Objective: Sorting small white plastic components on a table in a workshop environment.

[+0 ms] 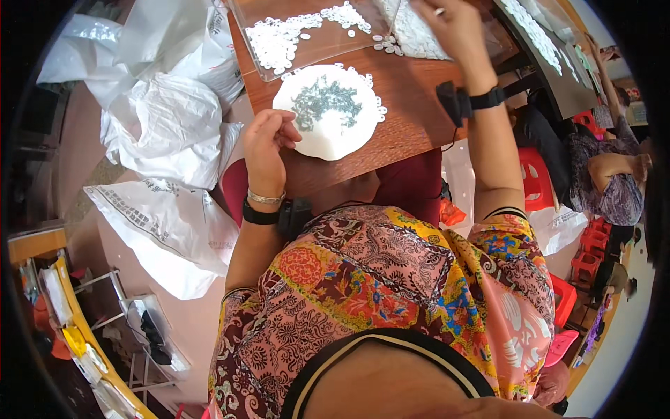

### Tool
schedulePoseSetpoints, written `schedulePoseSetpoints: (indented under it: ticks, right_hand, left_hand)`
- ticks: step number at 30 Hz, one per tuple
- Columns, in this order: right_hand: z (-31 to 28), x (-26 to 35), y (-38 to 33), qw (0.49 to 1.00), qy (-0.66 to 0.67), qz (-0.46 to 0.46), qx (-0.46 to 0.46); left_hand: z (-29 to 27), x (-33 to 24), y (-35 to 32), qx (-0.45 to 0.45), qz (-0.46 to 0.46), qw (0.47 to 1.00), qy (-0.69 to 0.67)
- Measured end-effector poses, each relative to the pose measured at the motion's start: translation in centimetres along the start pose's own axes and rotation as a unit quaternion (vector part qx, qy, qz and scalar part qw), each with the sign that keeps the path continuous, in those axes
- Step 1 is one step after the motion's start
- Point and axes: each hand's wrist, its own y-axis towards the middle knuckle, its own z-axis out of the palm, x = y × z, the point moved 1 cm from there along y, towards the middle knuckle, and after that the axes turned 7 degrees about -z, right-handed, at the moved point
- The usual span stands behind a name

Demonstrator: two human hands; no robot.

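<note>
My left hand [268,135] is at the left rim of a round white plate [333,145], its fingers curled in and the fingertips together. Whether a small piece sits between them is too small to make out. Many small dark grey-green pieces [324,101] lie heaped on the plate. My right hand [453,31], with a ring on one finger, reaches over a pile of small white oval pieces [412,31] at the table's far side. Its fingers are blurred and partly cut off by the top edge, so their grip is unclear.
A clear shallow tray [262,63] holds more white pieces, and some lie loose around the plate on the brown wooden table [412,105]. Large white sacks [164,129] crowd the floor at left. Red stools [534,178] and another person [604,171] are at right.
</note>
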Motion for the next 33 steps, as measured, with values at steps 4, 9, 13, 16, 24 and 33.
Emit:
schedulePoseSetpoints:
  ticks: [4, 9, 13, 16, 24, 33]
  right_hand:
    - [5.7, -0.3, -4.6, 0.958, 0.041, 0.074, 0.273]
    - [7.0, -1.4, -8.6, 0.919, 0.190, 0.127, 0.322]
    - [7.8, -1.5, -8.8, 0.912, 0.202, 0.163, 0.318]
    - [8.3, -1.1, -8.7, 0.922, 0.172, 0.121, 0.325]
    - [13.8, 1.1, 0.5, 0.944, 0.084, -0.140, 0.288]
    - [20.2, 0.3, 5.1, 0.895, -0.110, -0.168, 0.397]
  left_hand:
    - [-0.5, -0.2, -0.3, -0.016, 0.003, 1.000, 0.005]
    - [-0.8, 0.7, 0.4, -0.033, 0.043, 0.989, 0.138]
    - [-0.6, 1.0, 1.5, -0.107, 0.257, 0.855, 0.438]
    - [-1.0, 1.3, 1.8, -0.115, 0.242, 0.848, 0.457]
    - [-2.9, 3.2, 3.2, -0.119, 0.233, 0.838, 0.479]
    - [-2.7, 1.4, 0.3, -0.051, 0.226, 0.838, 0.494]
